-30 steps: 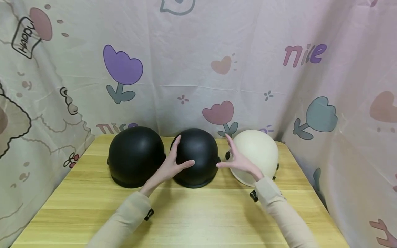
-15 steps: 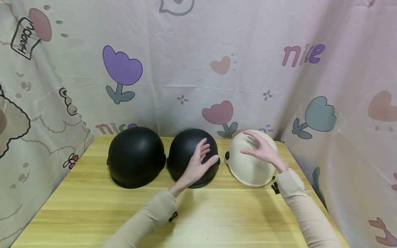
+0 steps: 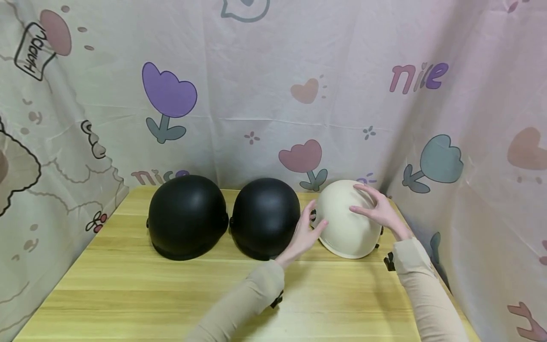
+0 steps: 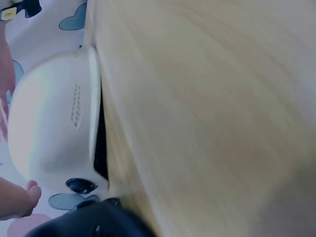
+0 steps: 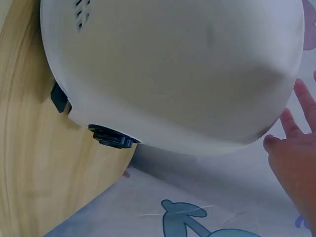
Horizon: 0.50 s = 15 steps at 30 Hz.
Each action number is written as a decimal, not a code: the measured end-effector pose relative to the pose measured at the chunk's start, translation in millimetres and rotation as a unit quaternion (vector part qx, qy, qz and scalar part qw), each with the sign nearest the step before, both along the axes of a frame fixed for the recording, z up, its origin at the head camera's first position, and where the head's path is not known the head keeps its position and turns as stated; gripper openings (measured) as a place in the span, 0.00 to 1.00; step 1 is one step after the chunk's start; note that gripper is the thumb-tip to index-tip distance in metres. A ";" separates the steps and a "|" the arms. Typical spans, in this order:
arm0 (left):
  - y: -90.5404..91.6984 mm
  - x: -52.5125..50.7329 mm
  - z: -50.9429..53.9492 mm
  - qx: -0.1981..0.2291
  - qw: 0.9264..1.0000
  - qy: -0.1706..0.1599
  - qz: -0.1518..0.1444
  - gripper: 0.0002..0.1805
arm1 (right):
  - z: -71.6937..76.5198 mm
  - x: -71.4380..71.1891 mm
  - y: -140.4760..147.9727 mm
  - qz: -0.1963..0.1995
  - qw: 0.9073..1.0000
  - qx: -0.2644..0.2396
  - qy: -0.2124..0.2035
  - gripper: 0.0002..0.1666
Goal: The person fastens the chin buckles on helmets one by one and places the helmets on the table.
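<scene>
A cream helmet with a black side knob stands dome up at the right of a row on the table. My left hand is at its left side, fingers spread and thumb in front of the shell. On the other side, my right hand has its fingers apart over the upper right of the shell. The right wrist view shows this hand beside the crown of the helmet; whether the fingers touch it I cannot tell. To the left stand a middle black helmet and a larger black helmet.
The helmets rest along the far part of a light wooden table. Behind and on both sides hangs a patterned cloth with flowers and lettering. The middle black helmet is close to my left hand and forearm.
Both hands have moved right, from around the middle black helmet to the two sides of the cream helmet. The helmets have stayed in place.
</scene>
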State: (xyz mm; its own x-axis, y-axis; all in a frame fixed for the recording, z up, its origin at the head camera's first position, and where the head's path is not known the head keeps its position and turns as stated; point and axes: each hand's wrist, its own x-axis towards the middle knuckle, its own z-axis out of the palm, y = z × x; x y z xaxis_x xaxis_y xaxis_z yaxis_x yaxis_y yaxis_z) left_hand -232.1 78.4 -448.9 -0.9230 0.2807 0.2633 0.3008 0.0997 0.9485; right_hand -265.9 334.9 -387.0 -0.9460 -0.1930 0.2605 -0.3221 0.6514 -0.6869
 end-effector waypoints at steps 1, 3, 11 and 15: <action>3.9 -1.7 -2.5 -0.003 1.000 -0.007 0.004 0.38 | -0.7 0.0 1.3 -0.002 1.000 -0.001 -0.001 0.42; 11.1 -4.8 -7.4 -0.005 1.000 -0.024 0.015 0.39 | -2.5 -0.5 3.8 -0.010 1.000 0.002 -0.003 0.42; 24.4 -11.2 -22.6 -0.054 0.992 -0.083 0.077 0.42 | -9.3 -3.4 9.1 -0.014 1.000 0.012 -0.011 0.42; 25.4 -11.5 -27.1 -0.091 0.987 -0.099 0.086 0.42 | -11.0 -3.9 9.8 -0.009 1.000 0.016 -0.006 0.42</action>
